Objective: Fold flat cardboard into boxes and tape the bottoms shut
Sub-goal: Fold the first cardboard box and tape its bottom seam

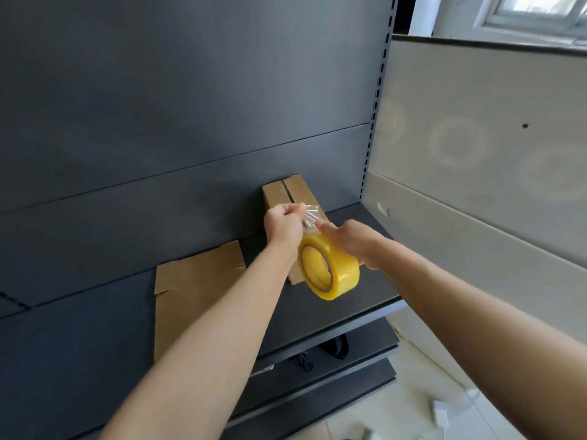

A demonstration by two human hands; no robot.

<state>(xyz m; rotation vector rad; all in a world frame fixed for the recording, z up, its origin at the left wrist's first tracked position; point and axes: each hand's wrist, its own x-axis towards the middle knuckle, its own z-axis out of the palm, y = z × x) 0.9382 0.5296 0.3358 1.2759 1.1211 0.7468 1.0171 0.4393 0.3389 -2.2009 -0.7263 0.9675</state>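
On the dark grey shelf (pixel 349 296), the folded brown cardboard box (pixel 287 192) stands seam-up, untaped; at its six o'clock the left hand (pixel 282 223) pinches the clear tape end (pixel 309 217); the right hand (pixel 352 239) grips the yellow tape roll (pixel 330 271); next, I'd judge, the tape wants pressing across the seam.

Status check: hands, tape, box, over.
Left hand pinches tape end; right hand holds tape roll. Box on shelf, seam gap showing. Flat cardboard lies left of box.

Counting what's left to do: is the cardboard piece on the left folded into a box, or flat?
Flat. The cardboard piece lies unfolded on the shelf, flaps not raised.
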